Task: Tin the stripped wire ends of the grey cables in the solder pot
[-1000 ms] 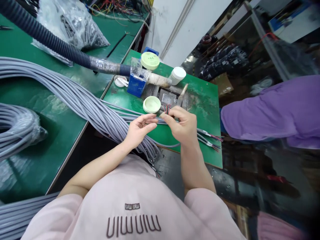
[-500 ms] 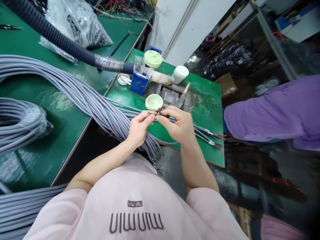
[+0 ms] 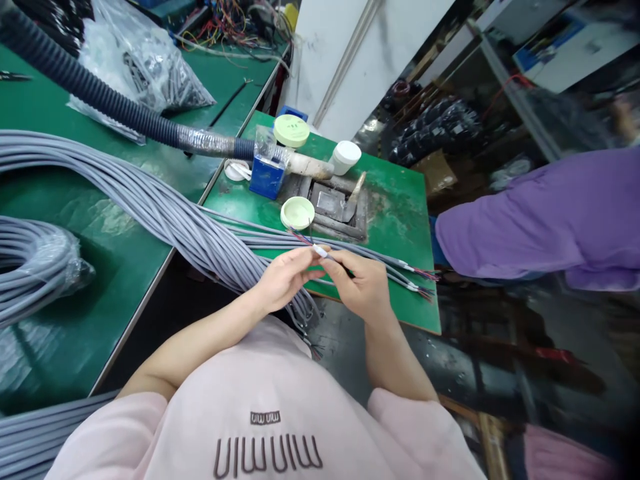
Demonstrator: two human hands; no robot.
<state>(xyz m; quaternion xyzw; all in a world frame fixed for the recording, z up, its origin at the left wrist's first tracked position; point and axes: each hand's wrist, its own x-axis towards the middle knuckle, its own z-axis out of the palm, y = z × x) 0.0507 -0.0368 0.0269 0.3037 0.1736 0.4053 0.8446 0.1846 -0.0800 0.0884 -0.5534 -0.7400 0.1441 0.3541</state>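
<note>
My right hand (image 3: 364,283) is closed on a grey cable, pinched between thumb and fingers just behind its white end band (image 3: 320,251). Thin coloured wires (image 3: 301,237) fan out from that cable end, pointing up and left. My left hand (image 3: 287,277) is beside the band, its index finger against or just behind it, with the thumb apart below. Beyond the wires sits a shallow pale-green tub (image 3: 297,213). A metal solder pot (image 3: 330,201) with a flat scraper (image 3: 354,198) resting on it is set in the green bench.
A thick bundle of grey cables (image 3: 165,203) crosses from the left; several finished-looking ends (image 3: 417,288) lie at the right. A dark extraction hose (image 3: 125,110) reaches over a blue box (image 3: 267,175). A white jar (image 3: 346,157) stands behind. A person's purple sleeve (image 3: 530,220) is at right.
The fingertips of my left hand have come off the wire tips and its thumb has parted. The cable end now shows its white band, wires pointing up-left. The view has shifted slightly.
</note>
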